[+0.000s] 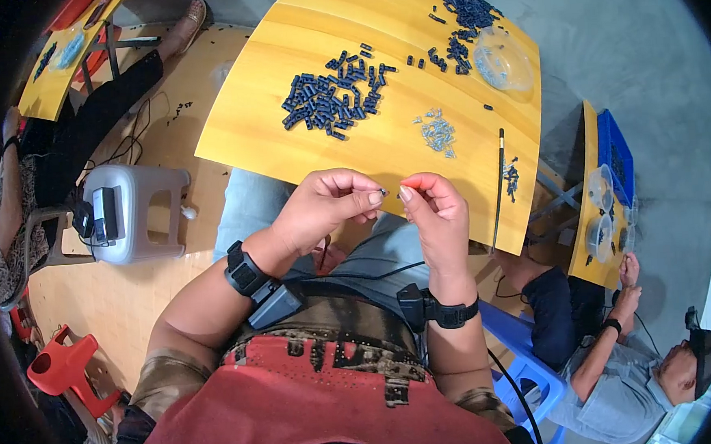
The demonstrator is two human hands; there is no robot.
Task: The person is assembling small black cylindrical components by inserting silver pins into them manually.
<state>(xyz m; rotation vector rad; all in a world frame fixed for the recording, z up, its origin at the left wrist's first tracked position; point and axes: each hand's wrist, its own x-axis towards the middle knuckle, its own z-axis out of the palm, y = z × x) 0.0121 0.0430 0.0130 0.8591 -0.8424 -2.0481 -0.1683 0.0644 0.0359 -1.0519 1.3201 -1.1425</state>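
My left hand is closed in a pinch at the near edge of the yellow table. A small dark part, mostly covered by the fingers, pokes out at the fingertips. My right hand faces it, thumb and forefinger pressed together; whatever they hold is too small to make out. The fingertips of both hands are close but apart. Beyond my left hand lies a loose pile of small black plastic pieces. Past my right hand is a small heap of shiny, pale bits.
A thin dark rod lies along the table's right side, beside a few dark bits. Farther back are a clear bowl and a larger black heap. A grey stool stands left; a person works at right.
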